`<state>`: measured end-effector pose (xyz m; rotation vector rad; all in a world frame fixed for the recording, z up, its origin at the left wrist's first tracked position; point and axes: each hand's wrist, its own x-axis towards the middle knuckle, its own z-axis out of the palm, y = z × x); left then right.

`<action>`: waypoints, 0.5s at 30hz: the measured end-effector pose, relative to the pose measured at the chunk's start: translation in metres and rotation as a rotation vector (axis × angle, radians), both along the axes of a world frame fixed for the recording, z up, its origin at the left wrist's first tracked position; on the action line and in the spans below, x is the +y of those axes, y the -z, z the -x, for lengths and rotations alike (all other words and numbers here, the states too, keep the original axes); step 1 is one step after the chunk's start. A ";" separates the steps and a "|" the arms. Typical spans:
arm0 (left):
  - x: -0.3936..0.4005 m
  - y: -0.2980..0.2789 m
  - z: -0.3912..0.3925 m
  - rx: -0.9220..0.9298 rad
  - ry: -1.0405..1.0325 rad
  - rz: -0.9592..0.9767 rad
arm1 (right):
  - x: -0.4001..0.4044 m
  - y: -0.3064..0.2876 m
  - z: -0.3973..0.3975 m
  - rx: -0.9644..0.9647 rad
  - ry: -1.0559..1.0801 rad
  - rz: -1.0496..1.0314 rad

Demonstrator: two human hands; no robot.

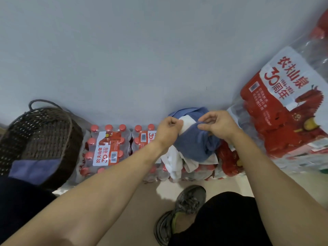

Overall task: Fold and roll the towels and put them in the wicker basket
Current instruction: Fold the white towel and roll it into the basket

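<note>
Both hands (168, 129) (219, 126) pinching crumpled blue towel (193, 144), white towels (174, 163) beneath

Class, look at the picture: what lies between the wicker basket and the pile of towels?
In the head view, shrink-wrapped packs of water bottles lie between the wicker basket and the towels.

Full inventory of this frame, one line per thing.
wicker basket: 1, dark brown, far left, by the wall
folded towel: 1, blue, at the basket's near rim
blue towel: 1, blue, centre, gripped by both hands
white towels: count unclear, white, heaped under the blue towel
bottle packs: several, red caps and labels, on the floor along the wall
large bottle pack: 1, red and white label, right
shoe: 1, grey, bottom centre
left hand: fingers closed on towel
right hand: fingers pinching towel
</note>
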<state>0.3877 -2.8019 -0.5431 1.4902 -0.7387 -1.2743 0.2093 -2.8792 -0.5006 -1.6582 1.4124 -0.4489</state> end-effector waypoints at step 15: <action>-0.042 -0.088 -0.089 -0.393 -0.169 0.177 | -0.009 -0.042 -0.012 -0.219 0.536 0.763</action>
